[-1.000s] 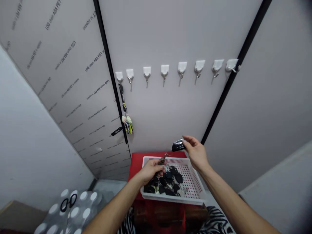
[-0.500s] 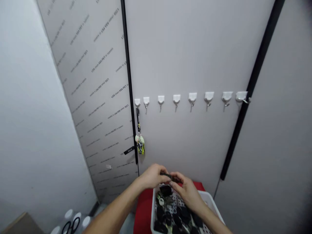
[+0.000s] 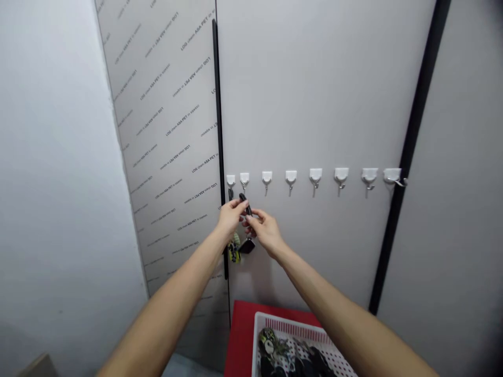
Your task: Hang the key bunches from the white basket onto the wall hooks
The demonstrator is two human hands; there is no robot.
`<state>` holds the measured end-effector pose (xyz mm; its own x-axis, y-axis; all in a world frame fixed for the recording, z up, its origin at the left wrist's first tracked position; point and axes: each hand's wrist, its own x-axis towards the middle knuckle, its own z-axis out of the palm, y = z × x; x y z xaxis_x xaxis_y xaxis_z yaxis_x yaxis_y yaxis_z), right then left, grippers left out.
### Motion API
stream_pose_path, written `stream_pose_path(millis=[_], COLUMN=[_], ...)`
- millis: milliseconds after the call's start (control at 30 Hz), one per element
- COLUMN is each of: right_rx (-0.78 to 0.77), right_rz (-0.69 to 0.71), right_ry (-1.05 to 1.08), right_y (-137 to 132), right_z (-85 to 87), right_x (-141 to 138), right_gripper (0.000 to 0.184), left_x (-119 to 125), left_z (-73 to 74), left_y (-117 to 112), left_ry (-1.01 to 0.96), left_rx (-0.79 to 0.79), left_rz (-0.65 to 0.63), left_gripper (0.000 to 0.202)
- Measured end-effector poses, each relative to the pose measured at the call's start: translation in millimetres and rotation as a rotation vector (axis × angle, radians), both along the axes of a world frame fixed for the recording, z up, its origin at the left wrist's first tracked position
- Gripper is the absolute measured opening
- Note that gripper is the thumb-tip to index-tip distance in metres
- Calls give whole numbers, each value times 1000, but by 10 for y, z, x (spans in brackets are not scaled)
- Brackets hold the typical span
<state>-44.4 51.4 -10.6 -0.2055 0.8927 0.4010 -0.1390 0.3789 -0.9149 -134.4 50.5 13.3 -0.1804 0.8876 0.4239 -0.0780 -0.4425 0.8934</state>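
Note:
Both my hands are raised to the wall just below the second white hook (image 3: 244, 179) in a row of several hooks. My left hand (image 3: 230, 215) and my right hand (image 3: 264, 229) pinch the black strap of a black key fob (image 3: 247, 245), which dangles under my fingers. The strap's upper loop (image 3: 242, 198) sits a little below that hook. Behind my left hand, a keychain with a green and yellow charm (image 3: 234, 253) hangs from the first hook (image 3: 230, 180).
A white perforated basket (image 3: 262, 322) holding several black keys stands on a red surface (image 3: 241, 335) at the bottom. The other white hooks (image 3: 315, 175) to the right carry nothing. Black vertical strips (image 3: 408, 157) divide the grey wall panels.
My hands lifted the key fob out of the basket and up to the hooks. The view tilted upward, so the basket dropped to the bottom edge.

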Motion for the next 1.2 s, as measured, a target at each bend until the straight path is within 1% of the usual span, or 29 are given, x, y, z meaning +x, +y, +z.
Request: stream_pose_path(millis=[100, 200, 267, 367, 467, 567, 633, 700, 767, 833, 933, 1033, 1100, 1133, 1200], right_rx=[10, 30, 23, -26, -57, -38, -34, -57, -85, -82, -19, 95, 147, 156, 149], right_rz=[-17, -51, -72, -76, -73, -92, -100, -92, -74, -68, -125, -219, -269, -273, -235], right_ry=[35, 39, 32, 17, -5, -18, -29, -50, -88, -133, -236, -347, -389, -411, -477], right_y=[97, 177, 213, 248, 280, 306, 310, 306, 310, 332, 389, 422, 397, 361, 234], right_z=[148, 209, 212, 190, 172, 179, 194, 201, 189, 156, 74, -66, -218, -318, -564], right_x=[-101, -147, -155, -152, -143, -142, -147, -153, -157, -153, -118, -7, 128, 212, 399], right_gripper=[20, 17, 17, 16, 15, 13, 11, 10, 10, 10, 13, 15, 17, 19, 22], left_x=[-13, -13, -11, -12, -16, -19, -22, -28, -39, -50, -45, 1, 47, 71, 121], left_z=[204, 293, 292, 247, 214, 223, 237, 243, 232, 201, 100, -103, -318, -454, -785], left_y=[90, 176, 225, 286, 331, 369, 399, 435, 476, 512, 521, 439, 319, 238, 40], left_ry=[7, 24, 30, 29, 55, 83, 93, 139, 207, 249, 336, 423, 397, 386, 416], left_rx=[-14, -45, -68, -101, -123, -120, -124, -141, -158, -173, -177, -108, -41, -13, 4], left_rz=[71, 87, 58, 25, 36, 60, 87, 142, 205, 241, 301, 367, 395, 397, 354], left_gripper=[14, 13, 14, 19, 20, 21, 22, 22, 22, 22, 20, 16, 22, 28, 33])
